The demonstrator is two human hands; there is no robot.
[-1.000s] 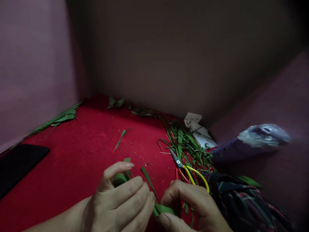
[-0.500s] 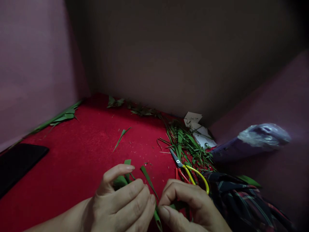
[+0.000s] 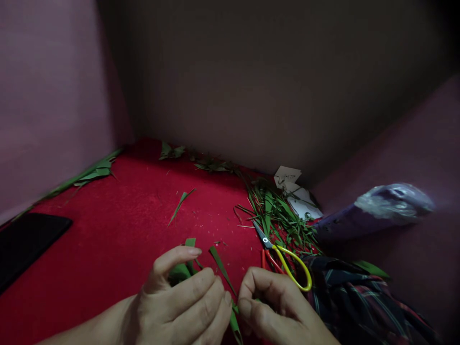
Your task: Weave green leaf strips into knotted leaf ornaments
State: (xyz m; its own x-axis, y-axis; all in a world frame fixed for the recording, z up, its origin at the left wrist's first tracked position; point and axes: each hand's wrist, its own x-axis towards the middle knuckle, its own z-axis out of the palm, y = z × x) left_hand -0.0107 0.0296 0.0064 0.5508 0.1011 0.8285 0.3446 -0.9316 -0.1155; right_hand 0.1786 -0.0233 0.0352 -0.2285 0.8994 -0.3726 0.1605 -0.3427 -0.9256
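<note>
My left hand (image 3: 187, 302) is curled round a folded green leaf (image 3: 180, 272), one end of which shows between thumb and fingers. Past its fingertips stick out narrow leaf strips (image 3: 235, 326), one of them pointing up and left. Close beside it on the right, my right hand (image 3: 276, 304) has thumb and forefinger pinched together at the strips; what lies between the fingertips is hidden. Scissors (image 3: 293, 268) with a yellow handle lie just beyond my right hand. A red-handled tool (image 3: 263, 258) lies partly under them.
A heap of cut grass-like leaves (image 3: 283, 215) and white paper pieces (image 3: 304, 206) lie at the right. Plaid cloth (image 3: 362, 297) and a purple object wrapped in clear plastic (image 3: 391, 203) are nearer the right wall. A black flat object (image 3: 32, 244) lies left on the red surface (image 3: 118, 239).
My right hand's fingers have closed more and shifted slightly at the leaf strips. My left hand stays nearly still, still holding the leaf.
</note>
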